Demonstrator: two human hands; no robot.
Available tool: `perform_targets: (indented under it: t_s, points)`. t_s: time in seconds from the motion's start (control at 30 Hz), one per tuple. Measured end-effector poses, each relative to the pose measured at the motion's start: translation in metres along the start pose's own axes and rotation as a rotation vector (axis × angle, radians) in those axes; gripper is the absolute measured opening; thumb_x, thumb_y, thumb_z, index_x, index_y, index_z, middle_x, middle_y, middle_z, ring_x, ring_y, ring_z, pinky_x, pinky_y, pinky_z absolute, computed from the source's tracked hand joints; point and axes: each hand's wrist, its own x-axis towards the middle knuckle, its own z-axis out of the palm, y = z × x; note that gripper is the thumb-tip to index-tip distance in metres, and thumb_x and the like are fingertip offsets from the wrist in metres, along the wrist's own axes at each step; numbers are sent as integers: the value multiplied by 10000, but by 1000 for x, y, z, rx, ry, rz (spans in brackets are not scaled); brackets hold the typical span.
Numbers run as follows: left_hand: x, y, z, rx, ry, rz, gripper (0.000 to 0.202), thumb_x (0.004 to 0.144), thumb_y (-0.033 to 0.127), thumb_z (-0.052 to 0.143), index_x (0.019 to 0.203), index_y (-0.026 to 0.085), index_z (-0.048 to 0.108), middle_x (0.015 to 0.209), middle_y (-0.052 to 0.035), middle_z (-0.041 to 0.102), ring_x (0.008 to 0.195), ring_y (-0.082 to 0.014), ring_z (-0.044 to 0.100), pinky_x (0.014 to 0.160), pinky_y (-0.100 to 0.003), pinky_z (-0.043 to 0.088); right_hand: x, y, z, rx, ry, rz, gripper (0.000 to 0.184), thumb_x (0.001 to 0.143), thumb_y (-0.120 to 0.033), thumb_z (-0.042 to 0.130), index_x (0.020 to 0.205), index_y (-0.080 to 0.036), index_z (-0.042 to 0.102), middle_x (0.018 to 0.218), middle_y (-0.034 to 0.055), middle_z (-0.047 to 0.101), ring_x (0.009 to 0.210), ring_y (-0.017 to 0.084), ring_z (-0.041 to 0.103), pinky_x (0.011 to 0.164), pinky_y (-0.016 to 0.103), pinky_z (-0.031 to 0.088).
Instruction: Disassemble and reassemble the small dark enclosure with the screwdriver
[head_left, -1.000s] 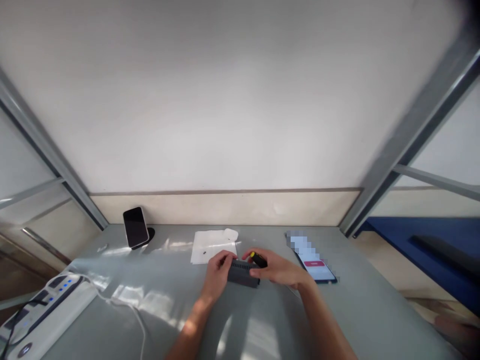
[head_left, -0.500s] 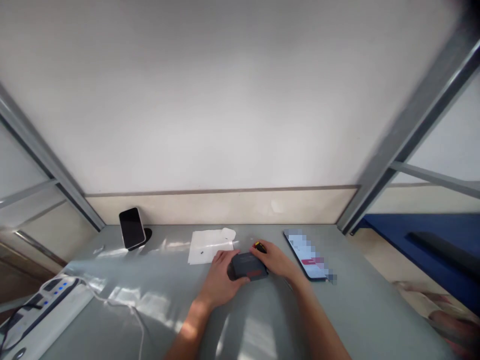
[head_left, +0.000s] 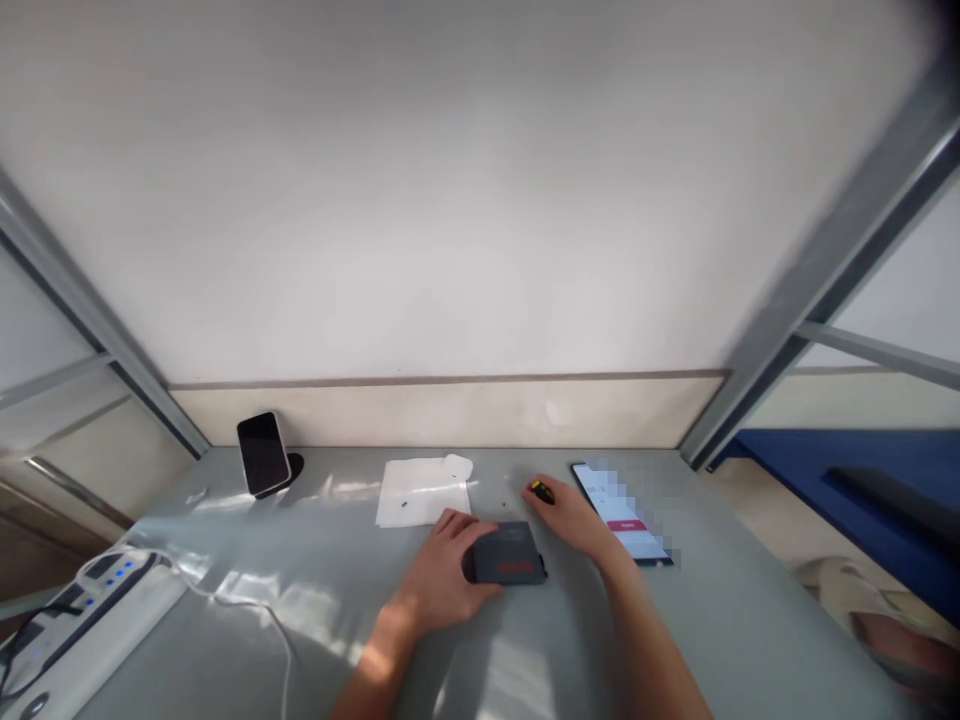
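Note:
A dark grey flat box-shaped device point(head_left: 510, 552) with reddish marking lies on the grey tabletop. My left hand point(head_left: 444, 565) grips its left side, fingers along the far edge and thumb at the near edge. To the right of the device, and apart from it, my right hand point(head_left: 564, 515) is closed around a small yellow-and-black tool point(head_left: 541, 491); its other end is hidden. Just beyond my left fingers is a white sheet of paper point(head_left: 420, 490) with tiny dark bits on it. Another tiny dark bit point(head_left: 505, 505) is on the table behind the device.
A phone with a lit screen point(head_left: 622, 515) lies at the right. At the back left a dark-screened device point(head_left: 264, 455) leans on a stand. A white power strip point(head_left: 112, 620) and white cable point(head_left: 277, 630) occupy the left. A metal frame post point(head_left: 750, 370) rises at the right.
My right hand has moved off the device with the yellow-and-black tool, slightly to the right. The device and my left hand have shifted a little nearer and to the right.

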Motion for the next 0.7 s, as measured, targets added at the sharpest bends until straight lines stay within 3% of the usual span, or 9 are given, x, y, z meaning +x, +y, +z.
perform_targets:
  t_s: [0.17,0.47,0.7]
  points:
    - [-1,1,-3,6,-32,12,693,699,207,862,1351,288,645,1267,-80,653,1223,-330,555,1114,-488,470,6,-5,15,-81,-13,9,210,907,-359,607,968,-236,765,984,80,800,917,273,709,807,342,465]
    - [-4,-7,-10,-93,13,27,844,670,12,618,1463,295,560,1515,-86,513,1405,-306,514,1251,-447,384,1,-18,16,-188,-67,12,209,924,-364,645,1021,-265,802,1066,74,814,1006,280,715,817,320,462]
    - [-5,-17,-6,-93,23,-20,905,650,-36,547,1486,312,554,1525,-92,420,1490,-322,393,1296,-491,303,-3,-26,17,-251,-100,12,161,914,-259,629,976,-235,775,1013,87,802,924,263,702,745,308,419]
